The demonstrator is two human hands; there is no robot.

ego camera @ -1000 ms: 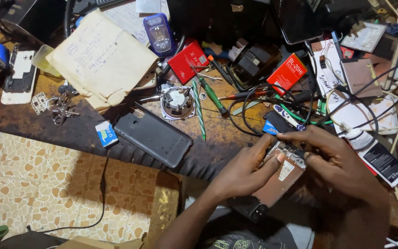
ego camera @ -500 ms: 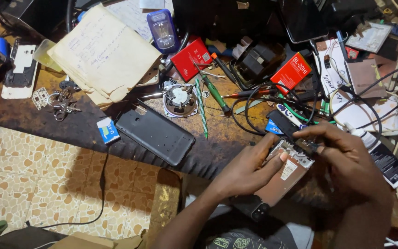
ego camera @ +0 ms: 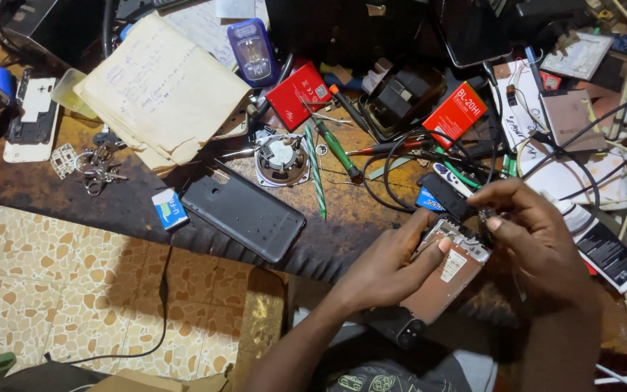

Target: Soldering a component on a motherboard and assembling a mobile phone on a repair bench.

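Opened phone: an opened phone with a bare metal frame and copper-coloured back (ego camera: pixel 448 272) is held at the near edge of the cluttered brown tabletop (ego camera: pixel 342 218).
Left hand: the left hand (ego camera: pixel 386 265) is closed on the phone's left edge, thumb laid across its top.
Right hand: the right hand (ego camera: pixel 538 236) is pinched on the upper right corner.
Nearby: a black plastic back cover (ego camera: pixel 244 210) is seen well apart, to the left.

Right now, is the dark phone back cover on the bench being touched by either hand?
No, the dark phone back cover lies alone, while the left hand and right hand hold the opened phone.
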